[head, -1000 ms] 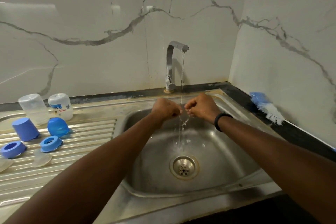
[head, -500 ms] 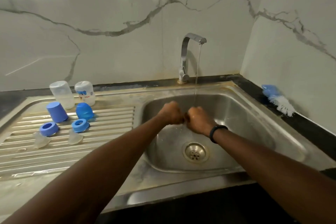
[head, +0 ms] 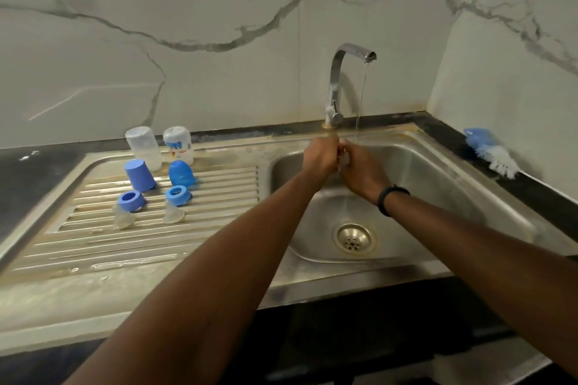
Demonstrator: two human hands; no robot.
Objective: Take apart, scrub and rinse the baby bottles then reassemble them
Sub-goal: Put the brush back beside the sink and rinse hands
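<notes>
Over the sink basin (head: 438, 172) we hold our left hand (head: 320, 158) and right hand (head: 362, 172) pressed together under the thin stream from the tap (head: 341, 84); both have curled fingers, but we cannot tell whether they enclose anything. On the ribbed drainboard (head: 219, 197) to the left stand two clear bottles (head: 144, 147) upside down near the wall. Just in front of them sit two blue caps (head: 139, 175), then two blue collar rings (head: 131, 201), with two clear teats (head: 173, 214) nearest us. A blue-and-white bottle brush (head: 491, 153) lies on the dark tabletop (head: 547, 191) right of the basin.
</notes>
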